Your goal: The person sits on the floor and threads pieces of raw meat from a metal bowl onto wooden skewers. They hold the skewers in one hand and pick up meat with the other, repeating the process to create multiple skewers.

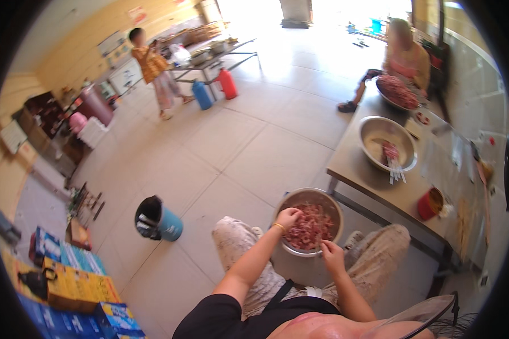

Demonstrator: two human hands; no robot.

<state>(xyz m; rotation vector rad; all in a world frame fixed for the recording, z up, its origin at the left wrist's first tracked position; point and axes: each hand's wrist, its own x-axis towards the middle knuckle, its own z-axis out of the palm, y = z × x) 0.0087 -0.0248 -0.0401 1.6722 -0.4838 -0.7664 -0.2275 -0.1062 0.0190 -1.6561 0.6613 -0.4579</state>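
A steel basin (338, 220) stands low between my knees, filled with small pieces of raw red meat (307, 229). Over its left side my left hand (288, 219) reaches in, thumb and fingers drawn together at the meat; whether a piece is between them is too small to tell. My right hand (332, 255) is at the near right rim, fingertips pinched on what looks like a thin skewer, mostly blurred. On the metal table to the right, a larger steel basin (367, 127) holds a few meat skewers (391, 152), their pale flat ends over the rim.
The metal table (343, 165) also bears a red container (428, 204) and a heaped bowl of meat (396, 91), where a person (407, 59) sits. A blue bin (171, 224) stands left. Cartons (80, 284) line the lower left. Another person (152, 68) stands by a far table.
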